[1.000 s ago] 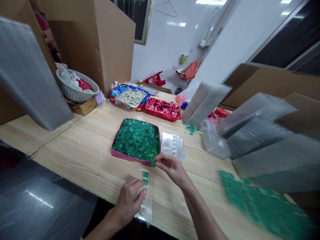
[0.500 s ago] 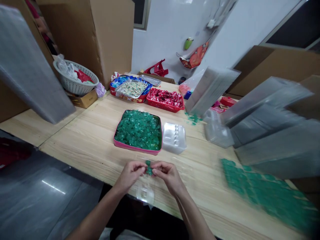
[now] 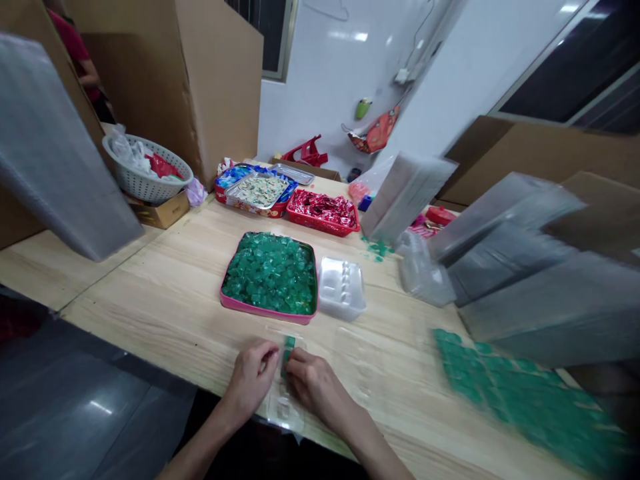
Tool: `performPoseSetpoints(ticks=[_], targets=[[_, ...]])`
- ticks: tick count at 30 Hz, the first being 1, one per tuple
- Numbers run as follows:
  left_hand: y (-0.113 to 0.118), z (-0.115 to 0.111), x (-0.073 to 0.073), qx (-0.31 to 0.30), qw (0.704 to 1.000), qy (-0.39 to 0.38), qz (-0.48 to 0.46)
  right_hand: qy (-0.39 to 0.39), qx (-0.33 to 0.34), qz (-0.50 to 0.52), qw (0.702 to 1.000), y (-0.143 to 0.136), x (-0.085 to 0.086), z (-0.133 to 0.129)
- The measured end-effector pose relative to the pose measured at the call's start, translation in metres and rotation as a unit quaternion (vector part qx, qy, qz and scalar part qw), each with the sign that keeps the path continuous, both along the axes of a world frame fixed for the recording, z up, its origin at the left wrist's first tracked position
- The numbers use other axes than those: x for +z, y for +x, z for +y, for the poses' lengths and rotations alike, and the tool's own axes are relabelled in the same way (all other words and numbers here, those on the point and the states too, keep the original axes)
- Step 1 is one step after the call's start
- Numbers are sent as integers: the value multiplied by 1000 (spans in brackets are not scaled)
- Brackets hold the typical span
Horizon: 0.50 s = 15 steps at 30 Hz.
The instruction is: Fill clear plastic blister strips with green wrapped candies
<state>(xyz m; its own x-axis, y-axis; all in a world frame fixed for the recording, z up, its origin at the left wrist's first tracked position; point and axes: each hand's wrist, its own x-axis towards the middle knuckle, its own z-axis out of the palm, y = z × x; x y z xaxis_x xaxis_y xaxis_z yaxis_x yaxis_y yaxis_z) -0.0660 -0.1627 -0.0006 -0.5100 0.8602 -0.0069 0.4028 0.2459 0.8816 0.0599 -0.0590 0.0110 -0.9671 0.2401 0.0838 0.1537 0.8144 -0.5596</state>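
A clear plastic blister tray (image 3: 285,410) lies at the table's front edge between my hands. Small green pieces (image 3: 289,343) sit in its upper part. My right hand (image 3: 315,381) bends over the tray, its closed fingertips on a green piece and partly hiding it. Just left of the tray, my left hand (image 3: 251,375) is curled with thumb and forefinger close together; whatever they may hold cannot be made out. Beyond both hands stands a pink-rimmed tin (image 3: 265,312) heaped with green translucent pieces (image 3: 273,273).
Right of the tin is a stack of clear trays (image 3: 343,287). Filled green trays (image 3: 520,387) spread over the right side, below tall plastic-wrapped stacks (image 3: 545,307). A red basket of packets (image 3: 325,210), a metal tray (image 3: 260,192) and a grey basket (image 3: 150,170) stand farther back.
Both hands were pinching at green pieces above the tray. Now my left hand has drawn slightly left, and my right hand has turned over and lowered onto the tray. The view has tilted up slightly.
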Motion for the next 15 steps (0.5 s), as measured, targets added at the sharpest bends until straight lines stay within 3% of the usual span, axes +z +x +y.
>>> performPoseSetpoints(ticks=[4,6,8,11,15], targets=[[5,-1,0,-29,998,14,57,-3,-4,32,999,-5,26,28],[6,-1,-1,-36,996,22,76,67,-50,21,996,-19,40,49],[8,-1,-4,-36,995,30,91,157,-76,-58,983,-39,48,69],[7,0,-7,-38,993,25,104,221,-75,-173,957,-67,45,90],[5,0,-6,-38,994,20,100,207,-62,-183,959,-81,34,100]])
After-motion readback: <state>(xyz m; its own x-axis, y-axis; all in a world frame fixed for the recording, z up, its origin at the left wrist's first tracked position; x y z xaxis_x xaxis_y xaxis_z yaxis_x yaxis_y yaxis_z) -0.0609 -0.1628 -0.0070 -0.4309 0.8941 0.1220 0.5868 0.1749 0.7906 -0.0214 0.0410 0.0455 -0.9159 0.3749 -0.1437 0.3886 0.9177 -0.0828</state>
